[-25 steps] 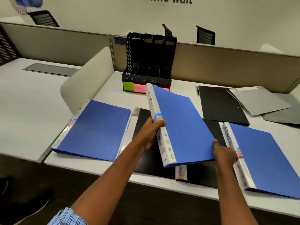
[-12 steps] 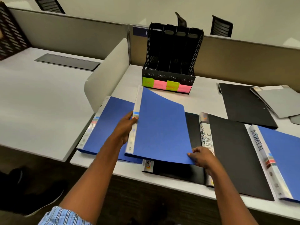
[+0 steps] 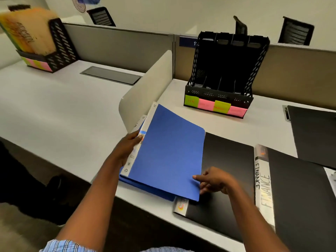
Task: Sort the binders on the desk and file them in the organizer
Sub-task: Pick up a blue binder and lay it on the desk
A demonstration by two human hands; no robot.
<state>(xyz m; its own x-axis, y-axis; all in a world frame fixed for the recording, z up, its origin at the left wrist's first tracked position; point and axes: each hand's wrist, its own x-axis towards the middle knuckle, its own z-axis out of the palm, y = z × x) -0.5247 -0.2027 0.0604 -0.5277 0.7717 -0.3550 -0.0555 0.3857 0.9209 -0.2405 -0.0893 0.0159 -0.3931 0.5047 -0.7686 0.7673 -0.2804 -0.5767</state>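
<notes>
Blue binder [image 3: 169,153] between left hand [image 3: 127,148] and right hand [image 3: 214,180]

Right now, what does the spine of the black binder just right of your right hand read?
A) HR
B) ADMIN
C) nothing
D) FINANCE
D: the black binder lying beside the right hand has a white spine with FINANCE handwritten on it in capitals.

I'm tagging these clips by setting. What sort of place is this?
Probably an open-plan office: white desks split by grey partition panels, a black file organizer with sticky-note labels, plus a blue binder and a FINANCE binder.
</notes>
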